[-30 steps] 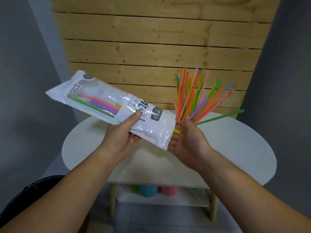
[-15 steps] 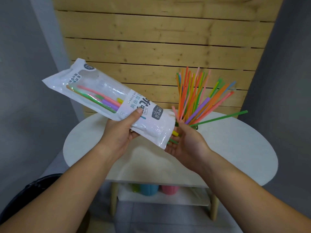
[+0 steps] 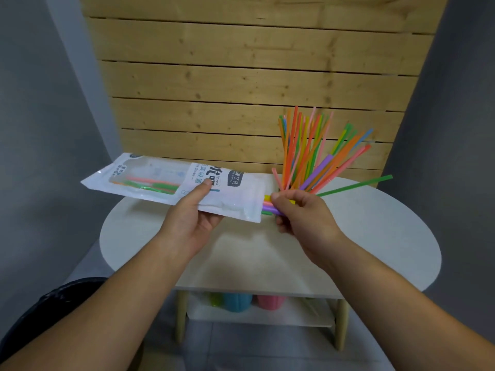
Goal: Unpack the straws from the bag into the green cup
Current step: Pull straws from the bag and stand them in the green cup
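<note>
**Desk:** How far along were you?

**Operator:** Well past halfway, I judged. A fan of straws (image 3: 308,156) stood upright at the back of the table (image 3: 375,236), presumably in the green cup, though my right hand (image 3: 305,220) hid the cup itself. A few straws (image 3: 152,183) were left inside the bag (image 3: 166,172), with some straw ends (image 3: 267,207) poking out of its mouth.

**Desk:** And the grips?

**Operator:** The left hand (image 3: 192,226) held the bag in the air over the table, nearly level, thumb on top and fingers underneath. The right hand's fingers were curled round those protruding ends, just beside the bag's mouth. What remained, as I saw it, was drawing them out, dropping them in with the rest, and emptying the bag.

**Desk:** Room to work?

**Operator:** Plenty in front, where the tabletop was bare. Behind was tighter, since the fan stood near the slatted wall (image 3: 241,84) and directly behind my right hand. One green straw (image 3: 356,185) leaned out low to the right, and a careless swing could have knocked it out.
</note>
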The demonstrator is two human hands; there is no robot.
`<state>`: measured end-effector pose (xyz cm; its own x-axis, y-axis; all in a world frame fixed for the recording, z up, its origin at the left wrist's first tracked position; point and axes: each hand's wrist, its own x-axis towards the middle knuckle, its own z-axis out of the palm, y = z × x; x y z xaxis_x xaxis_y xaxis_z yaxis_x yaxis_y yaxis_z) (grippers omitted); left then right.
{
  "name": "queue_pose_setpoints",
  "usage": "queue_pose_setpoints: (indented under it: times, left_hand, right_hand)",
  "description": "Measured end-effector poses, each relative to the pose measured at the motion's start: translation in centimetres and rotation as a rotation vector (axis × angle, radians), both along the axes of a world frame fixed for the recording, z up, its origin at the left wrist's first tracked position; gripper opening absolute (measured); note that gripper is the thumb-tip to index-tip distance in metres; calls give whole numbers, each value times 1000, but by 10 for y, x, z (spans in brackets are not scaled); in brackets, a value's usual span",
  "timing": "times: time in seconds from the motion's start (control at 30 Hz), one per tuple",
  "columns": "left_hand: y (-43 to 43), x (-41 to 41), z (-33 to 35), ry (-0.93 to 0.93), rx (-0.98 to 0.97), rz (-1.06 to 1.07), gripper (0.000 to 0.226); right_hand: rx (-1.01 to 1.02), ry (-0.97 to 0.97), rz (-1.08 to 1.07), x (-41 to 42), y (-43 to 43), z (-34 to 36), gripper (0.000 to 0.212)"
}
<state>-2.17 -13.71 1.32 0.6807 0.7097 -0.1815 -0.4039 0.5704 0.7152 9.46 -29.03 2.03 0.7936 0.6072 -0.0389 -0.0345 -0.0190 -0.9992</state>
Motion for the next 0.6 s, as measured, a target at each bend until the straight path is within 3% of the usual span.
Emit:
queue_pose_setpoints:
  times: [0.13,0.33,0.6]
  left_hand:
    - [0,0,-1,0,-50,-2,15]
    - [1,0,-2,15,-64,0,15]
    - [8,-4,-1,37,-91,14,18]
  right_hand:
    - [-34,-131,-26,6,-7,10,17]
    - [-3,75,87,15,-15,19,21]
    - [4,23,29,27,-28,28,11]
